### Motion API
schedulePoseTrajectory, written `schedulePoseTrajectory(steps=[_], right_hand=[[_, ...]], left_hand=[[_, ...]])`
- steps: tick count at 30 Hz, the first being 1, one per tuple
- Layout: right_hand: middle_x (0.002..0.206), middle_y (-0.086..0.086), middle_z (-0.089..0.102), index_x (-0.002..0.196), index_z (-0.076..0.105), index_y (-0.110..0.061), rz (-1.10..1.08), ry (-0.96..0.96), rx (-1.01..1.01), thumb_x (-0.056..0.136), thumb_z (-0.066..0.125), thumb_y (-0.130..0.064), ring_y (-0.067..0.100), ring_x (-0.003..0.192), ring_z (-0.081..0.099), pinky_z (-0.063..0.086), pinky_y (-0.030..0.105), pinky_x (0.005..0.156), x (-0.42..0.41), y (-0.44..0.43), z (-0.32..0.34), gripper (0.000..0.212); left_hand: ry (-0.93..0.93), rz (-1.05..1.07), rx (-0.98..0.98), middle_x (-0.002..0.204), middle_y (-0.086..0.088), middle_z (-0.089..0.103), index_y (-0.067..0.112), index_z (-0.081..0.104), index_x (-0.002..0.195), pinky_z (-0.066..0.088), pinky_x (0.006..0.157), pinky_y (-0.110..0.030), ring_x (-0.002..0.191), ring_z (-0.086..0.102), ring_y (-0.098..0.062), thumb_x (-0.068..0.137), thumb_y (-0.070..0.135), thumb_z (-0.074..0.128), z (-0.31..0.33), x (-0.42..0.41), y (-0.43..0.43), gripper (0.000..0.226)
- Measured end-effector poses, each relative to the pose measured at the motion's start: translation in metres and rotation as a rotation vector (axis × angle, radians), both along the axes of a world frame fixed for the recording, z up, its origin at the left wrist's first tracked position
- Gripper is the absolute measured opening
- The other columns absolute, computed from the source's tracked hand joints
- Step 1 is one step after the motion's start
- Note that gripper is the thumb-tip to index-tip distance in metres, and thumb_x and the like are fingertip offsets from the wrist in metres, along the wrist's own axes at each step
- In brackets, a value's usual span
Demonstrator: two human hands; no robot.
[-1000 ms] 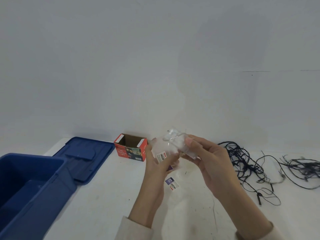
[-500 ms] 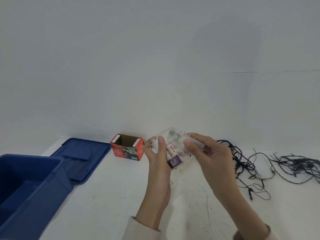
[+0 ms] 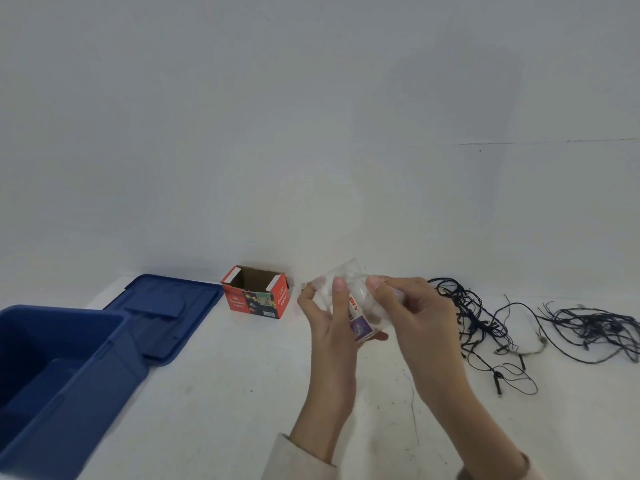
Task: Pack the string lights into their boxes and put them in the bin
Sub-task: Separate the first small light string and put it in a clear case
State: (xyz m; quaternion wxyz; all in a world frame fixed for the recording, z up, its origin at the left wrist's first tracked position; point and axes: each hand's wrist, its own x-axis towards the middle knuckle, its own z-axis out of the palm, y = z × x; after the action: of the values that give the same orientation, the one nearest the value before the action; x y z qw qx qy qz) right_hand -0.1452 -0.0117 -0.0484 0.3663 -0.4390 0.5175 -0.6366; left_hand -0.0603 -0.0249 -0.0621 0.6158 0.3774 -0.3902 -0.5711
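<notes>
Both hands hold a small clear plastic box (image 3: 358, 306) with a printed label, raised above the white table. My left hand (image 3: 330, 327) grips it from the left with thumb on its front. My right hand (image 3: 412, 317) pinches its upper right edge. A red cardboard light box (image 3: 256, 295) stands open-topped at the back, left of my hands. Dark string lights (image 3: 481, 327) lie tangled on the table to the right, with a second tangle (image 3: 599, 325) farther right. The blue bin (image 3: 65, 372) sits open at the left.
The bin's blue lid (image 3: 166, 306) lies flat between the bin and the red box. A white wall runs along the table's back edge. The white table (image 3: 221, 403) shows bare surface in front of the bin and under my forearms.
The clear box has been turned in my hands so its label faces me. A labelled piece that lay on the table below my hands a second ago has gone from view.
</notes>
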Motion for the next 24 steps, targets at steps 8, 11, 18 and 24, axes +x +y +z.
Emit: schedulePoseTrajectory(steps=[8,11,18,24], right_hand=[[0.087,-0.010,0.054,0.115,0.062,-0.034,0.236,0.218,-0.112,0.080,0.053,-0.035,0.005,0.081,0.054,0.046,0.020,0.075,-0.004,0.010,0.004,0.036],[0.088,-0.007,0.063,0.106,0.070,-0.026,0.318,0.248,-0.172,0.080,0.069,-0.014,0.009,0.080,0.059,0.049,0.021,0.076,-0.017,0.010,0.008,0.029],[0.080,-0.001,0.067,0.084,0.077,-0.021,0.337,0.137,-0.163,0.064,0.076,-0.019,0.016,0.074,0.057,0.046,0.023,0.070,-0.034,0.004,0.008,0.020],[0.077,-0.004,0.068,0.066,0.073,-0.031,0.405,0.235,-0.136,0.061,0.078,-0.022,0.027,0.080,0.062,0.049,0.032,0.075,-0.047,-0.004,0.012,0.011]], left_hand=[[0.198,-0.067,0.094,0.115,-0.016,0.063,0.020,0.043,0.131,0.055,0.062,-0.032,0.089,0.068,-0.026,0.091,0.047,0.048,-0.002,0.007,0.001,0.048],[0.229,-0.098,0.138,0.113,-0.020,0.064,0.011,0.047,0.129,0.055,0.062,-0.031,0.084,0.066,-0.024,0.090,0.047,0.046,0.001,0.011,-0.001,0.053],[0.219,-0.222,0.258,0.074,-0.007,0.066,0.006,0.052,0.123,0.048,0.044,-0.022,0.054,0.058,-0.016,0.090,0.043,0.049,0.002,0.008,0.001,0.049],[0.193,-0.275,0.396,0.073,-0.006,0.066,0.008,0.060,0.115,0.047,0.039,-0.019,0.050,0.059,-0.014,0.088,0.042,0.054,-0.002,0.007,-0.001,0.044]])
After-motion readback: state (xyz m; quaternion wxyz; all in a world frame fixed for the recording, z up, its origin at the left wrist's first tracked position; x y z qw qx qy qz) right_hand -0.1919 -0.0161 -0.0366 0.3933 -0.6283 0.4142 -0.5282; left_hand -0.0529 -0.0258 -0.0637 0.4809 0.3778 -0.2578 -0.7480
